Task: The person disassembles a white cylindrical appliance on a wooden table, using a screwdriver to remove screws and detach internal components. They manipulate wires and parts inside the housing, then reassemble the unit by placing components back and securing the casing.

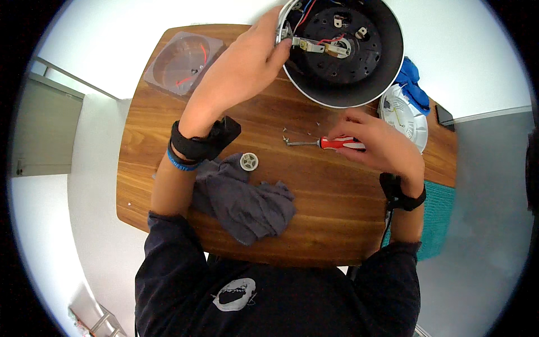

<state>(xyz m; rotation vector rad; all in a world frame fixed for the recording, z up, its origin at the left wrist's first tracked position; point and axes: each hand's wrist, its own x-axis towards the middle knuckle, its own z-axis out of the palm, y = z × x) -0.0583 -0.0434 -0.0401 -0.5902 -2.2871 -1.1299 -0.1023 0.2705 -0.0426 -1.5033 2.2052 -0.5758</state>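
Observation:
At the far side of the table stands a round appliance housing (pixel 387 67), probably a rice cooker body, its open black inside showing terminals, a metal bracket (pixel 307 46) and red and blue wires. My left hand (pixel 247 70) is closed on its left rim, thumb by the bracket's end. My right hand (pixel 384 140) has its fingers closed around the red and white handle of a screwdriver (pixel 331 143). The shaft points left, low over the wood. Several small screws (pixel 286 137) lie around its tip.
A clear plastic tray (pixel 163 59) with red wire pieces sits far left. A grey cloth (pixel 247 208) and a small white wheel-like part (pixel 249 162) lie nearer. On the right are a white vented cover (pixel 418 126), blue cloth (pixel 412 84), black phone (pixel 444 118) and teal mat (pixel 438 216).

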